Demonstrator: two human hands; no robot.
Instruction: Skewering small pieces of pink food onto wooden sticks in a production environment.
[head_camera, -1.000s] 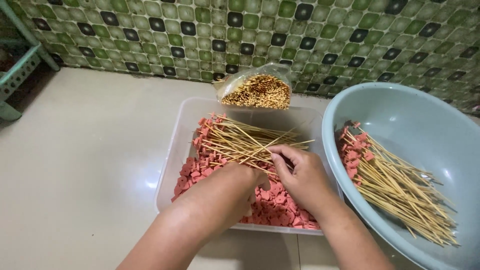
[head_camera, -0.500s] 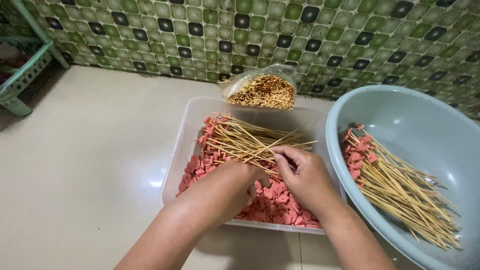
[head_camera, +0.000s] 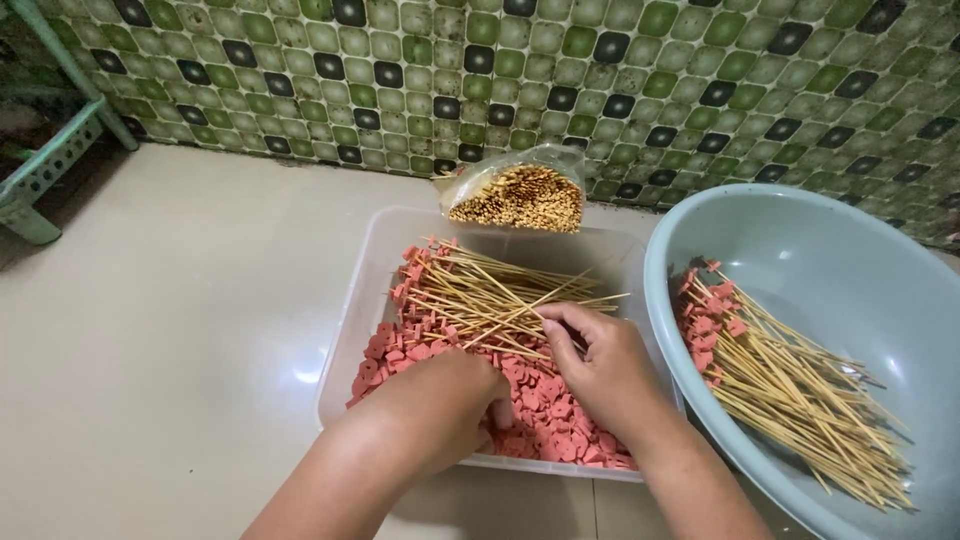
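The left hand (head_camera: 455, 400) is sunk into the pink slices (head_camera: 545, 405) in the clear tub (head_camera: 345, 345), its fingers curled under and hidden, so it cannot be told whether anything is gripped. The right hand (head_camera: 600, 365) is set just beside it, its fingers (head_camera: 560, 335) pinched shut on the near end of one of the sticks (head_camera: 490, 295), though which stick cannot be told. From that pinch the loose sticks are fanned away toward the far left corner of the tub, over the slices. A bag of sticks (head_camera: 518, 195), seen end-on, is propped at the tub's far rim, beyond both hands. To the right of the right hand, a grey-blue basin (head_camera: 800, 240) is placed touching the tub, and loaded skewers (head_camera: 790, 385) are laid in it, slices at their far ends
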